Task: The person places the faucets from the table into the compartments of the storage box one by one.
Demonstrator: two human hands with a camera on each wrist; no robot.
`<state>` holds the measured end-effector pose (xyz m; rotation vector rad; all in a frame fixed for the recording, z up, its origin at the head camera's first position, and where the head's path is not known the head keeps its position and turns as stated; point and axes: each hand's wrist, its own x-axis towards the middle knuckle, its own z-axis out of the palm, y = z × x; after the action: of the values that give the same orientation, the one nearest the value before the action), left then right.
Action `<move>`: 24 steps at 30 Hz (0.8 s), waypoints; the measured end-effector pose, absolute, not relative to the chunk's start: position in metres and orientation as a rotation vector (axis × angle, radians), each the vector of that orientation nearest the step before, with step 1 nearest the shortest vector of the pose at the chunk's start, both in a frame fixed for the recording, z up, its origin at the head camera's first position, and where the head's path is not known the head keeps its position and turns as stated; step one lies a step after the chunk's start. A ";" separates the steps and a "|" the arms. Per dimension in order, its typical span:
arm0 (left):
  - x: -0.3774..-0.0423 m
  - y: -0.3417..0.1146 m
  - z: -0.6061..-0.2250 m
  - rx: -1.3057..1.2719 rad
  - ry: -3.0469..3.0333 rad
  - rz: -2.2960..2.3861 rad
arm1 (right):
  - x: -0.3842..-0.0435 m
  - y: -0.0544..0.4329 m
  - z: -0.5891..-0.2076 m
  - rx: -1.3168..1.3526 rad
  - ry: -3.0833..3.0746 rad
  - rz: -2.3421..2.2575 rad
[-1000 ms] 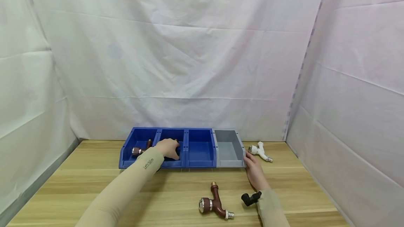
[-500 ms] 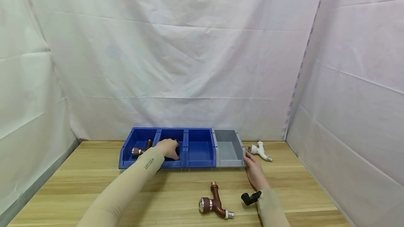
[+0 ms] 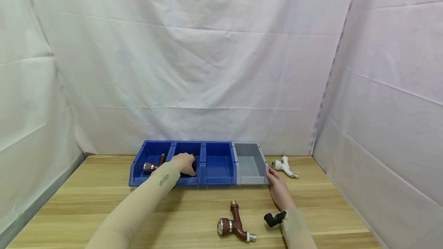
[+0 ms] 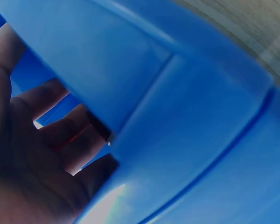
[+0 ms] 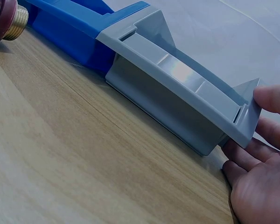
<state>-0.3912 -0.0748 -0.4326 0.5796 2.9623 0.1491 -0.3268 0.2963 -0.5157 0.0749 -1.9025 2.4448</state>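
Note:
My left hand [image 3: 184, 163] reaches down into the second blue bin [image 3: 200, 180] from the left. The left wrist view shows a bare palm and bent fingers [image 4: 44, 98]; the bin wall hides their tips. A dark, reddish thing [image 4: 99, 127] shows beside those fingers, too covered to tell whether they hold it. At the row's right end, my right hand [image 3: 279, 189] grips the side edge of the grey bin [image 3: 252, 180], thumb on the rim and other fingers lower down. A brown faucet [image 3: 235, 222] with a ribbed knob lies on the table in front.
Another brown faucet [image 3: 149, 167] lies in the leftmost blue bin [image 3: 136, 180]. The third blue bin [image 3: 219, 180] joins the grey one. A white faucet [image 3: 285, 166] lies right of the row. A black elbow-shaped piece [image 3: 275, 218] is beside my right wrist. White cloth [image 3: 194, 68] hangs behind.
Both hands stay where they were, left in the second bin and right on the grey bin. The whole view shifts only very slightly; the faucets and bins look unmoved.

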 end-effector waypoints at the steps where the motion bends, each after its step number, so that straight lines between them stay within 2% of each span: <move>1: -0.391 -0.075 -0.433 0.582 2.962 0.148 | -0.327 0.296 -0.516 0.063 -1.894 2.453; 24: -0.392 -0.074 -0.434 0.586 2.968 0.142 | -0.328 0.296 -0.516 0.121 -1.869 2.479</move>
<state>-0.3924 -0.0743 -0.4343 0.5857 2.9678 0.1420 -0.3285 0.2959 -0.5157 0.1213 -1.8687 2.4793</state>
